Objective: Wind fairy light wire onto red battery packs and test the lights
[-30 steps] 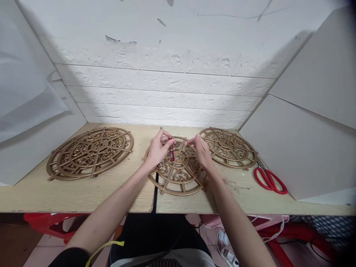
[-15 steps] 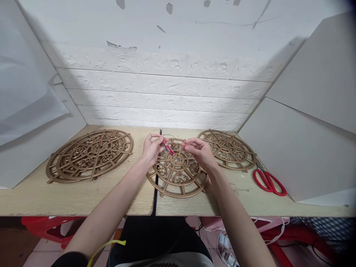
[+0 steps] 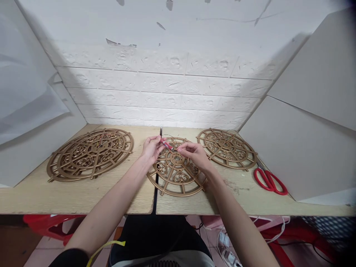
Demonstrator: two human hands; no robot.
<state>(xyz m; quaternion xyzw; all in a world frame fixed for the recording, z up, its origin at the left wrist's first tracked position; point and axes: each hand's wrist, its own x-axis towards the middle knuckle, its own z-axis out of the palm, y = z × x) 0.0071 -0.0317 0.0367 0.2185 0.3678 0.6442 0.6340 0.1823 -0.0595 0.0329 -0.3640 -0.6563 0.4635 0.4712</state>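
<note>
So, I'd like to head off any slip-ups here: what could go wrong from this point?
The red cylinder is held up at one end by the left hand, so it could slip and drop onto the gold openwork disc below. The thin wire looping close to the fingers might snag on the disc's scrollwork. Small pieces, if let go, could fall into the dark gap between the tabletops.
</note>
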